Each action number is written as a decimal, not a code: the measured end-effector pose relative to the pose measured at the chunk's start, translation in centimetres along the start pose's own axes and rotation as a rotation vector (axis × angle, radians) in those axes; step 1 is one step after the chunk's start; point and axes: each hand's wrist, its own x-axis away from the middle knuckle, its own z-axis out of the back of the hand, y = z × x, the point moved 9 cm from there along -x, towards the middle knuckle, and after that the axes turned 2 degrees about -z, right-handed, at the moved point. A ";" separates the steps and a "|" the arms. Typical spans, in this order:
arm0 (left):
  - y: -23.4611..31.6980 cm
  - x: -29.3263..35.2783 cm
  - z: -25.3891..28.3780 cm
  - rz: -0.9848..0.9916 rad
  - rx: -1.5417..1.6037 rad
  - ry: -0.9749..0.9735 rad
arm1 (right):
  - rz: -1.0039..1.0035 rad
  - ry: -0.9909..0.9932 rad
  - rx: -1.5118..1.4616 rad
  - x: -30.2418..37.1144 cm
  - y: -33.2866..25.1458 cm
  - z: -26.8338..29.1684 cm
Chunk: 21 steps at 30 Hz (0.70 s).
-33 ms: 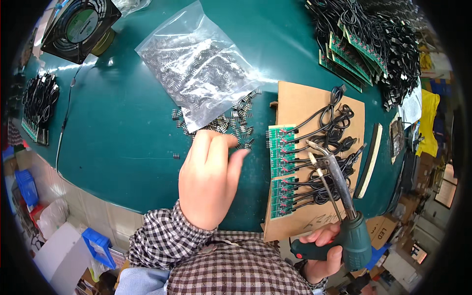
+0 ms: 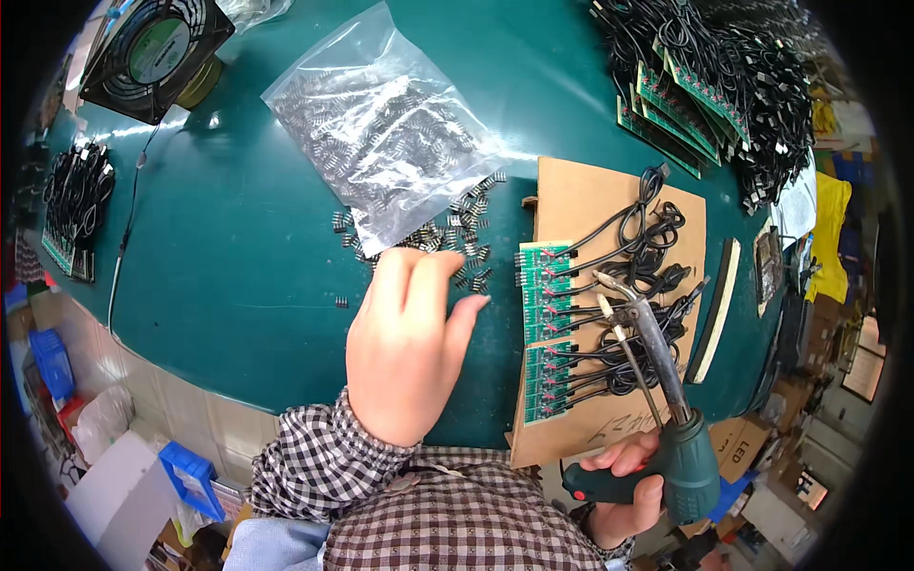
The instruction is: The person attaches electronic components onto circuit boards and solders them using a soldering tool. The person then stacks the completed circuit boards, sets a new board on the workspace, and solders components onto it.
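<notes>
My left hand (image 2: 405, 347) hovers at the near edge of a pile of small black pin connectors (image 2: 466, 233). Its thumb stands apart from the bent fingers, and nothing shows between them. Behind it lies a clear plastic bag (image 2: 381, 133) full of the same connectors. In my right hand (image 2: 624, 481) is a soldering gun (image 2: 690, 466) with a dark green body, its metal tip reaching over the cables. Beneath the tip, a cardboard sheet (image 2: 576, 200) bears two green circuit board panels (image 2: 546, 295) in a column, with black cables (image 2: 657, 257) attached along their right side.
A black fan (image 2: 157, 52) stands at the far left, above a bundle of cables (image 2: 81, 195). More boards with cables (image 2: 685, 105) are heaped at the far right. A pale, narrow strip (image 2: 716, 309) lies right of the cardboard. One loose connector (image 2: 341, 302) sits left of my hand.
The thumb and index finger of my left hand have spread slightly wider apart. My right hand and the soldering gun have stayed in place.
</notes>
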 end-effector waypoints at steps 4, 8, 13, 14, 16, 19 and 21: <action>0.3 -0.3 -1.1 -0.105 0.012 0.007 | -0.004 -0.020 -0.034 0.1 0.3 0.0; 0.4 -0.1 -0.9 -0.127 0.005 0.008 | 0.043 -0.026 -0.019 -0.2 -0.2 -0.2; -0.2 -0.1 0.8 -0.006 0.181 0.068 | 0.023 -0.005 -0.062 -0.3 0.1 0.3; -0.9 0.1 0.8 0.099 0.265 0.041 | 0.022 -0.004 -0.063 -0.4 0.0 0.3; -1.5 0.1 0.6 0.142 0.355 0.035 | -0.013 0.005 -0.063 -0.6 0.1 0.1; -1.8 0.0 0.4 0.150 0.435 0.006 | -0.018 -0.024 -0.086 -0.8 0.5 -0.1; -2.8 0.4 0.3 0.250 0.556 0.062 | -0.014 -0.041 -0.084 -0.8 0.4 -0.3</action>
